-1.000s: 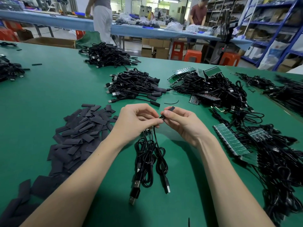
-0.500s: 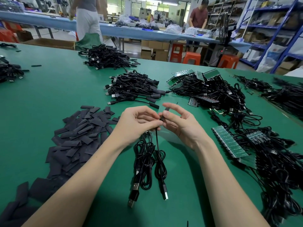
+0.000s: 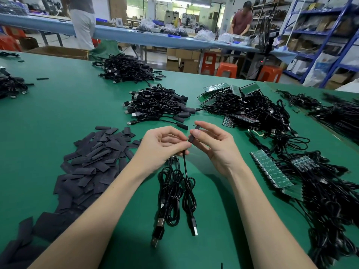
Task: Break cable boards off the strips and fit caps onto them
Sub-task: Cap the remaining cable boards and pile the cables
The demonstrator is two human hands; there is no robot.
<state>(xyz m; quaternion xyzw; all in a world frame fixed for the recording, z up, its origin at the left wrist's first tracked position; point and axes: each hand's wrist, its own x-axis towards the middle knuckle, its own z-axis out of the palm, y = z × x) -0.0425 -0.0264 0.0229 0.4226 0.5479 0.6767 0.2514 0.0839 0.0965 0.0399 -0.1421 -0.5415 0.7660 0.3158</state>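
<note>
Both hands meet above the green table, and the grip sits where their fingertips come together. The right hand pinches a small black cap between thumb and forefinger, holding it nearly upright, while the other fingers fan out loosely. The left hand curls its fingers round the end of a black cable right at the cap's lower end, so the two hands touch there; whether the cable's board is already inside the cap cannot be told. From the left hand's grip several bundled cables hang down toward the viewer, and their USB plugs lie on the table below the hands. To the left of the grip, near the left forearm, spreads a loose pile of flat black caps. To the right of it, beside the right forearm, a green strip of boards lies among tangled cables. Beyond the grip, just past the fingertips, sits a heap of finished cables, and further right beyond it another tangle with green strips on top.
</note>
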